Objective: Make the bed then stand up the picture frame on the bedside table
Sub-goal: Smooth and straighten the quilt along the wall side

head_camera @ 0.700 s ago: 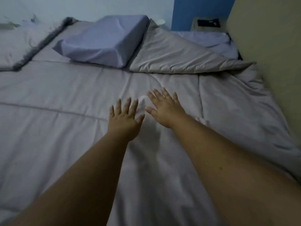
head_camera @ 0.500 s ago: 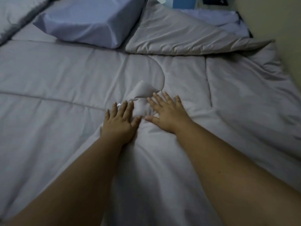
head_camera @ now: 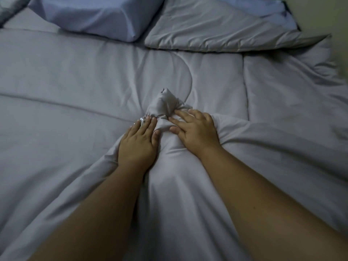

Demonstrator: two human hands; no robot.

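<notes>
Dim room, and pretty much the whole shot is the bed with a grey quilted comforter (head_camera: 75, 76) spread over it. Up top there's a bluish pillow (head_camera: 98, 14) lying flat, and just right of it a corner of the comforter is folded back (head_camera: 216, 29), showing a bit of light blue sheet (head_camera: 263, 6). Your left hand (head_camera: 138, 142) and right hand (head_camera: 195, 131) are both palm-down in the middle, side by side, fingers curled into the fabric, so you're holding a bunched-up ridge of comforter (head_camera: 165, 106) that pokes up just past your fingertips. There's a ring (head_camera: 142, 120) on your left hand. A beige wall (head_camera: 335, 25) runs along the right edge. No containers and no picture frame in view.
</notes>
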